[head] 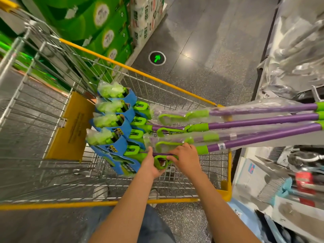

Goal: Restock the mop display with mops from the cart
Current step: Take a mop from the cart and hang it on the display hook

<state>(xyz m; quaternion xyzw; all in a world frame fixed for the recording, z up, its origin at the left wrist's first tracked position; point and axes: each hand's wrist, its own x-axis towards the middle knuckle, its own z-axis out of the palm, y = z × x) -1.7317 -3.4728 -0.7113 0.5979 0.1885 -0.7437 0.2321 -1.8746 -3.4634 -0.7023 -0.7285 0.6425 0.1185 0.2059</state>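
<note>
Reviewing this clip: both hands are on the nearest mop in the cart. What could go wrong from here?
1. The left hand and right hand hold the nearest green-and-purple mop at its green loop handle only, so the long purple pole may swing as it lifts.
2. Three plastic-wrapped mops lie tight alongside it and could snag or drag out.
3. The poles overhang the yellow-rimmed wire cart toward the shelf goods on the right and might knock them.

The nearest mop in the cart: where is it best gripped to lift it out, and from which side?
Probably at the green loop handle of the nearest mop, from the cart's near side. That end points toward the person and both hands, left hand and right hand, are on it; the purple shaft overhangs the cart rim.
</note>
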